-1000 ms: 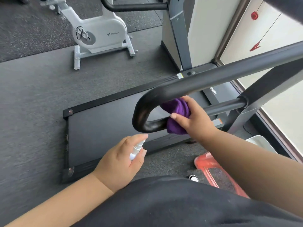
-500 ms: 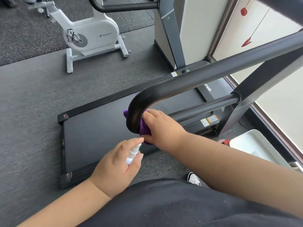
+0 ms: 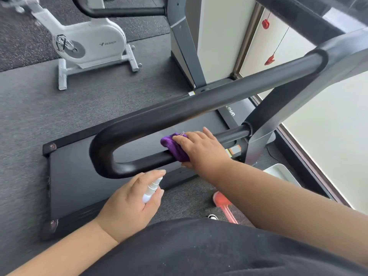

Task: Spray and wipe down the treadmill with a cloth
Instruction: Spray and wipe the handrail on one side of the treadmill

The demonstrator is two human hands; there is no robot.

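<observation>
The treadmill's black looped handrail crosses the middle of the view, above its dark belt. My right hand presses a purple cloth around the lower bar of that loop, partway toward the grey upright. My left hand hangs below the loop's curved end, closed on a small white spray bottle with its nozzle pointing up toward the bar. A finger rests on the pump top.
A white exercise bike stands at the back left on the grey floor. A second machine's grey upright rises behind. A white tray and a red object lie on the floor by the window wall at right.
My right hand slid the purple cloth from the curved end of the handrail loop to the right along the lower bar. My left hand with the bottle stayed roughly in place.
</observation>
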